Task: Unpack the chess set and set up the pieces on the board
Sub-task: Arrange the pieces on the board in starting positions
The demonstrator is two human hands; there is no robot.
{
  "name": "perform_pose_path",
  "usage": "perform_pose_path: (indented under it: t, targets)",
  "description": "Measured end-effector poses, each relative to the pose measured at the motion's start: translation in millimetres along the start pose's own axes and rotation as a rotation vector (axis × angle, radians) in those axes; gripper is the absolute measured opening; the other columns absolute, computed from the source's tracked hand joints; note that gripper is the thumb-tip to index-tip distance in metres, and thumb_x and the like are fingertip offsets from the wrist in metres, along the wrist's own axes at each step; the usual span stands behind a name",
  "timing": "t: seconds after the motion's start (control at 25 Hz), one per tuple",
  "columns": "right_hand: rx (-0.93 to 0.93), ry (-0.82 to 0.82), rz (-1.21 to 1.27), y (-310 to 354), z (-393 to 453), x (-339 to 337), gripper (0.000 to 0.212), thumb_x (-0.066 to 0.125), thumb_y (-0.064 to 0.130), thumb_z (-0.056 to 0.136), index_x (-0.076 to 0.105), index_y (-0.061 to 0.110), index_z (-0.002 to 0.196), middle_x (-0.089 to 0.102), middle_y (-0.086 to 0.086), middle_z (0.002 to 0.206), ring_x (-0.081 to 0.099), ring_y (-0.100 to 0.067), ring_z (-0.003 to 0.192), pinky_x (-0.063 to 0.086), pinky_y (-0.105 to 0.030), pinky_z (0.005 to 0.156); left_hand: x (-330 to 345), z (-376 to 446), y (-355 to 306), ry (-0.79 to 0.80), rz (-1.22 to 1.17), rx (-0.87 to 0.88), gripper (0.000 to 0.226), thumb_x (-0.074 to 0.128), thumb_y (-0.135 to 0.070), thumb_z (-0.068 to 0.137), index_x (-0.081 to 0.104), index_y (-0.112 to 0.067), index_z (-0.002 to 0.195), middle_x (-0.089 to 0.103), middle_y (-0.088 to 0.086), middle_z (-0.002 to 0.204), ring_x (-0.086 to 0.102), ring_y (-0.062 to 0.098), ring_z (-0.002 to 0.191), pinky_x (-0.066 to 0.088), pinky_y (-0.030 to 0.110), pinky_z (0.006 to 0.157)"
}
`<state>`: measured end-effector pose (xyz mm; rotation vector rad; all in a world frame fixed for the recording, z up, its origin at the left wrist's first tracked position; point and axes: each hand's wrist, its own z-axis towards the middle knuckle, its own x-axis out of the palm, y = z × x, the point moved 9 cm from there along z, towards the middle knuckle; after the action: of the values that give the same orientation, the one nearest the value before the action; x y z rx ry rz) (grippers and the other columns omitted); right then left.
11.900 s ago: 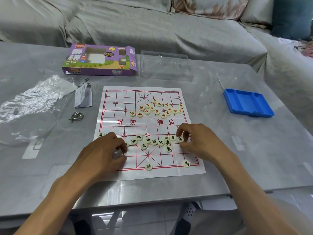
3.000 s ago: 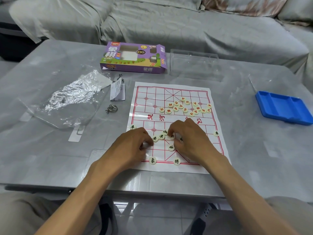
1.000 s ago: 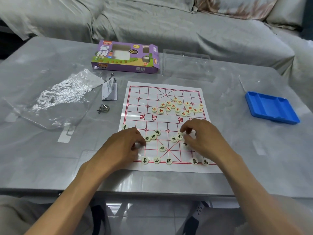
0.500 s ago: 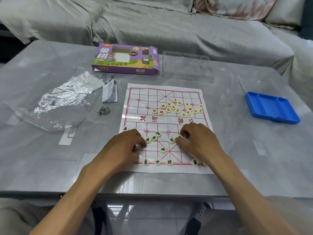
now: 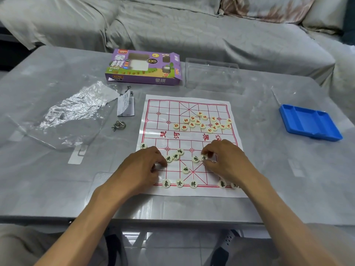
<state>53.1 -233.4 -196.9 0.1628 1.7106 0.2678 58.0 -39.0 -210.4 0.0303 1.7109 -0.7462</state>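
Head view, frame centre: right hand (image 5: 226, 160) pinches a cream round piece marked 士 (image 5: 204, 157) on the red-lined paper board (image 5: 153, 120); left hand (image 5: 143, 167) curled, grip unclear. Risk — knuckles nudge loose black-lettered discs (image 5: 175, 156) beside them, or the thin sheet slides.

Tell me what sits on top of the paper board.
On the paper board: a far cluster of red-marked pieces, scattered black-marked pieces nearer, and both hands, left hand, right hand. Anything beneath the hands is hidden.

Blue tray (image 5: 311, 123) at table (image 5: 288, 169) right; metal ring puzzle (image 5: 118, 125) left; sofa (image 5: 192, 31) behind
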Motion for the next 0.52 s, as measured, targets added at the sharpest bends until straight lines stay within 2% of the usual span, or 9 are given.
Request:
perform_pose_path:
  t: [0.16,0.24,0.32,0.52]
  targets:
    - [-0.051,0.026,-0.01,4,-14,-14,0.025,0.065,0.044,0.087,0.064,0.03,0.107,0.061,0.015,0.103,0.049,-0.005,0.093,0.036,-0.015,0.069,0,-1,0,0.011,-0.007,-0.003,0.031,0.061,-0.016,0.088,0.069,-0.03,0.114,0.058,-0.016,0.114,0.052,0.004,0.089,0.032,0.008,0.064]
    - [-0.116,0.1,-0.033,9,-27,-12,0.025,0.063,0.048,0.086,0.065,0.032,0.106,0.06,0.019,0.102,0.05,-0.005,0.093,0.038,-0.014,0.072,0,-1,1,0.013,-0.015,0.001,0.032,0.061,-0.015,0.087,0.069,-0.03,0.113,0.058,-0.016,0.113,0.052,0.004,0.088,0.033,0.008,0.064]
    - [-0.172,0.153,-0.072,14,-40,-4,0.027,0.062,0.05,0.086,0.066,0.033,0.107,0.062,0.019,0.102,0.05,-0.005,0.093,0.043,-0.019,0.078,0,-1,1,0.015,-0.015,0.006,0.032,0.061,-0.015,0.086,0.069,-0.031,0.113,0.058,-0.016,0.111,0.053,0.004,0.087,0.034,0.008,0.065]
    - [-0.194,0.153,-0.092,14,-47,3,0.029,0.061,0.049,0.087,0.067,0.031,0.109,0.064,0.017,0.103,0.051,-0.005,0.091,0.045,-0.018,0.077,0,1,0,0.032,-0.01,-0.008,0.033,0.062,-0.014,0.085,0.069,-0.031,0.113,0.058,-0.014,0.112,0.053,0.005,0.087,0.035,0.009,0.064]
